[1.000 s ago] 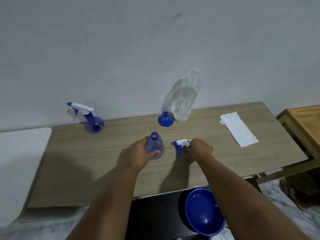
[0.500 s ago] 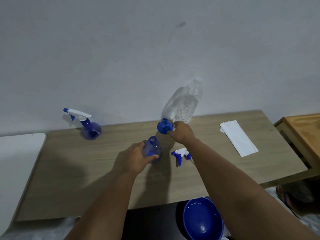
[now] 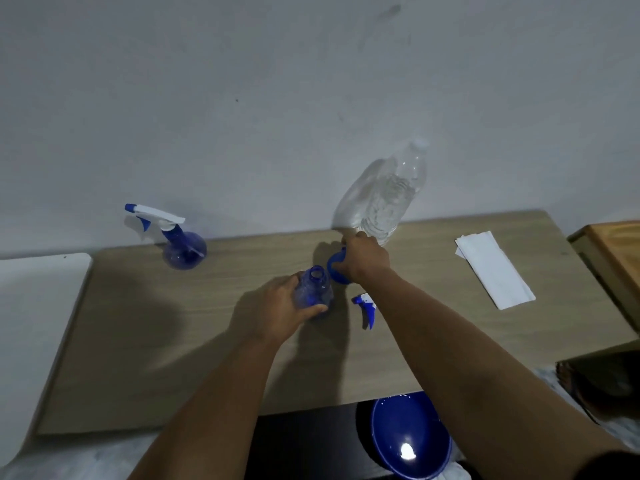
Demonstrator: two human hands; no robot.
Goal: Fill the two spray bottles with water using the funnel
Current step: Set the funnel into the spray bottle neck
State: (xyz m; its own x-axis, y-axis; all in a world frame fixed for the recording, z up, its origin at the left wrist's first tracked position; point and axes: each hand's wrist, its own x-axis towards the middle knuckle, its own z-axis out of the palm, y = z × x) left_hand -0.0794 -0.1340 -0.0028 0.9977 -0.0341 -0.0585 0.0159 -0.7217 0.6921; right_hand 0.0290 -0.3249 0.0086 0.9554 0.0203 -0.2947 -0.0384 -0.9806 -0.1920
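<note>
— While the left hand (image 3: 277, 308) curls round the open spray bottle (image 3: 314, 289) near the middle of the counter (image 3: 138, 341), what does the right hand (image 3: 363, 259) have?

— The blue funnel (image 3: 335, 268). The fingers are closed over it, so only its left edge and part of its rim show. It sits just behind and to the right of the open bottle's neck, close to it but apart from it.

— And that bottle, is it upright?

— It stands on the counter with its mouth uncovered, the left hand's grip wrapped about its round body, thumb at the front.

— Where is its sprayer top?

— The white and blue trigger head (image 3: 365, 306) lies on the counter just right of the bottle, partly under the right forearm.

— The second bottle?

— A capped spray bottle (image 3: 180, 244) stands at the back left, near the wall, well apart from both hands.

— Anything else there?

— A clear water bottle (image 3: 391, 199) stands at the back, just beyond the right hand. A folded white paper (image 3: 491, 268) lies toward the right end. Below the counter's near edge sits a blue bowl (image 3: 408, 441).
</note>
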